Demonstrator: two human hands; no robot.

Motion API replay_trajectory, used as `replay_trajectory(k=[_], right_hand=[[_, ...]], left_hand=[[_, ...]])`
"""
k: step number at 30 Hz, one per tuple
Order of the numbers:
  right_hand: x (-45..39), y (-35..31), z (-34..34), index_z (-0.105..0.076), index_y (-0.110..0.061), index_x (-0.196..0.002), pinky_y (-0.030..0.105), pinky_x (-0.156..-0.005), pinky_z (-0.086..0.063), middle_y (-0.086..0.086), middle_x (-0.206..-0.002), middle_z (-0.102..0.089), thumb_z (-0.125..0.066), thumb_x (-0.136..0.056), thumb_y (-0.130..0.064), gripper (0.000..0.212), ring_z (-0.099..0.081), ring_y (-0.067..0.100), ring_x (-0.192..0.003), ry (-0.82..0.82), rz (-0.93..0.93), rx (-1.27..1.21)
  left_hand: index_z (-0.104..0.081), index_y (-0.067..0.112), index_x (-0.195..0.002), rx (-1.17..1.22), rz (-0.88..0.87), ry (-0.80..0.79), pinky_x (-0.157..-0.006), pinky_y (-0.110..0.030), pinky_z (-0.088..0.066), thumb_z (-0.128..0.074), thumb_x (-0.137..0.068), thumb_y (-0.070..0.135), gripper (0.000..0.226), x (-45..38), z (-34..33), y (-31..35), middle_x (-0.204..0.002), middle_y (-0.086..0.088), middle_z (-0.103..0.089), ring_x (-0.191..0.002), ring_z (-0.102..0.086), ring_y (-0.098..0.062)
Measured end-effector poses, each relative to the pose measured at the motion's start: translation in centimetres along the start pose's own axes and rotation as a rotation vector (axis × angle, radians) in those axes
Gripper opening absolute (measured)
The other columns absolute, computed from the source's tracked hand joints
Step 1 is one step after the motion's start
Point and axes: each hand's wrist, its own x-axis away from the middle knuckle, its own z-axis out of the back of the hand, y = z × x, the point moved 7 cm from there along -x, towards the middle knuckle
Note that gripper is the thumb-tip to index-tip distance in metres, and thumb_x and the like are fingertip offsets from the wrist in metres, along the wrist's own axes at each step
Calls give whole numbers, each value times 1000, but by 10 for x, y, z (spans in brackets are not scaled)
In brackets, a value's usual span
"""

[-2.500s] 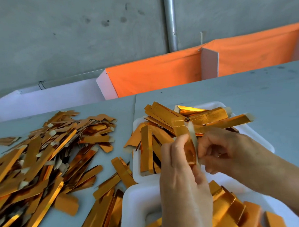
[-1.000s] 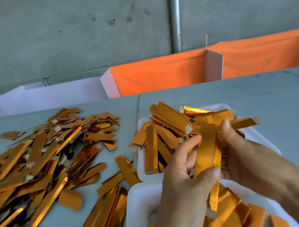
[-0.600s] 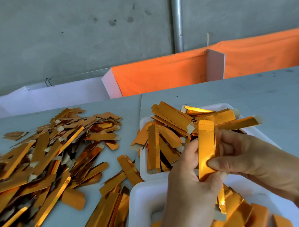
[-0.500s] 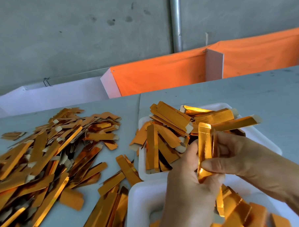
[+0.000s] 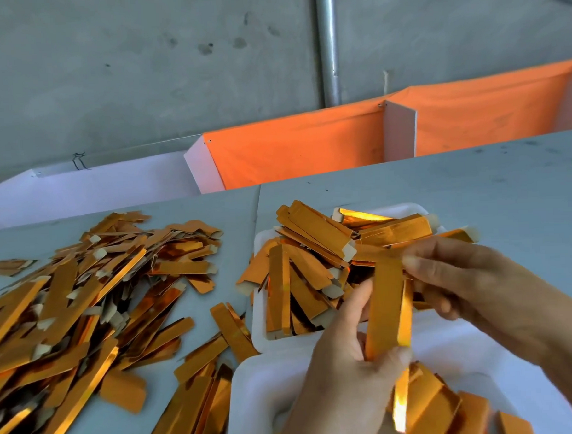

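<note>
A shiny gold-orange cardboard strip (image 5: 385, 307), folded into a slim box shape, stands nearly upright between my hands above the white trays. My left hand (image 5: 341, 378) pinches its lower end between thumb and fingers. My right hand (image 5: 471, 284) grips its upper end with curled fingers. The far white tray (image 5: 259, 316) holds several similar gold pieces. The near white tray (image 5: 253, 398) holds more of them at the lower right, partly hidden by my hands.
A large loose pile of flat gold strips (image 5: 72, 308) covers the grey table (image 5: 473, 192) on the left. More strips (image 5: 201, 404) lie beside the near tray. Orange and white bins (image 5: 308, 147) line the table's far edge, below a concrete wall with a pipe.
The strip was opened from a narrow fold into a wider box-like piece and turned in my hands. My right hand has shifted to its upper end; my left holds the lower end.
</note>
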Motion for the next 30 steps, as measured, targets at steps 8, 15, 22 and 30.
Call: replay_trajectory(k=[8,15,22,30], right_hand=[[-4,6,0,-73,-28,-101,25,-64,-49,2,-82,-71,-53,-92,-12,27,-64,11,-71,-121,-5,5],[1,-5,-4,-71,-12,-86,18,-56,-48,7,-87,-69,-85,-62,-36,37,-60,9,-66,-315,41,-118],[0,-5,8,-63,-9,-68,20,-52,-50,16,-62,-61,-70,-62,-25,18,-59,18,-55,-113,-9,-82],[0,3,7,-54,1,-78,21,-52,-53,19,-65,-66,-67,-74,-12,19,-65,20,-57,-53,-114,-44]], left_hand=[[-50,58,-121,36,27,-40,-89,-24,-51,-54,-93,29,41,-3,3,-3,-105,15,-69,-100,-63,-5],[-64,47,-112,240,175,-210,-75,-21,-45,-57,-79,32,37,-1,-9,-11,-85,8,-70,-78,-63,-6],[-53,49,-118,-17,99,171,-80,-7,-45,-38,-68,77,59,-2,22,-5,-107,30,-62,-96,-57,15],[-23,44,-144,-952,-268,346,-94,-25,-43,-55,-80,65,75,0,7,23,-132,25,-47,-117,-49,-3]])
